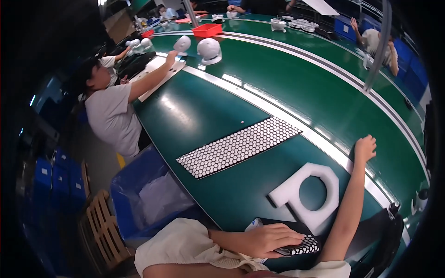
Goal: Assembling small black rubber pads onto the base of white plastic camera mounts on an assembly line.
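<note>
My left hand lies flat on a dark sheet of small white round pads at the near edge of the green worktable. My right hand is stretched out to the pale strip beside the conveyor belt, fingers curled, holding nothing that I can see. Between my arms lies a white foam piece with a round hole. Further out rests a long dark tray of several white round pads.
A co-worker in a grey shirt sits at the left, reaching a hand toward a white rounded shell. A white dome-shaped unit and a red bin stand on the belt. A blue bin sits below left.
</note>
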The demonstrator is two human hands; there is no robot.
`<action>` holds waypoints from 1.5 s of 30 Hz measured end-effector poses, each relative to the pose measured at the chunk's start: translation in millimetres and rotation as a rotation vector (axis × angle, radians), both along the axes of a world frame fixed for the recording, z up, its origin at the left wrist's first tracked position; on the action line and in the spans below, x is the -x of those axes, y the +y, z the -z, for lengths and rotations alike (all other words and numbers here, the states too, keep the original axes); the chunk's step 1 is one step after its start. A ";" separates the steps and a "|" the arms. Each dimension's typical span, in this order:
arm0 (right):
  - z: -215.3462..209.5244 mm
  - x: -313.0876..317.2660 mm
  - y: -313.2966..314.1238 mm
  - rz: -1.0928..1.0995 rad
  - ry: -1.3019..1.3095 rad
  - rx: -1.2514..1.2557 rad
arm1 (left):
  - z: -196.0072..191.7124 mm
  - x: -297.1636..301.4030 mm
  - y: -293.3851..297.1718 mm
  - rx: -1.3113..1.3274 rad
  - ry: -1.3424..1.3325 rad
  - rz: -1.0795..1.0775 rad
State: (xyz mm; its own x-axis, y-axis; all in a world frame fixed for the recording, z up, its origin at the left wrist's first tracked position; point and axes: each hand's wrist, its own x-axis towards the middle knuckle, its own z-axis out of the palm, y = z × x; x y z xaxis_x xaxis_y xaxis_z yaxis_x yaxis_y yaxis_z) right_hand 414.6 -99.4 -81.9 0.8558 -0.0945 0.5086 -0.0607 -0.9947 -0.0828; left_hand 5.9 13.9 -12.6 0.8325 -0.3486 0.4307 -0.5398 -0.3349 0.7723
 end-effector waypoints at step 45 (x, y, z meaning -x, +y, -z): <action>-6.6 -10.8 -15.7 -0.172 0.012 -0.048 | 6.5 -2.2 -4.2 0.025 -0.068 -0.034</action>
State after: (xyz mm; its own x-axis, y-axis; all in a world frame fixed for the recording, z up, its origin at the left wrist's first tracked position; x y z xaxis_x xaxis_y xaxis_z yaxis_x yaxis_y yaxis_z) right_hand 425.4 -115.1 -75.3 0.8674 0.0300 0.4967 0.1090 -0.9854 -0.1309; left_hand 8.2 9.6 -19.1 0.8122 -0.3095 0.4946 -0.5799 -0.3352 0.7425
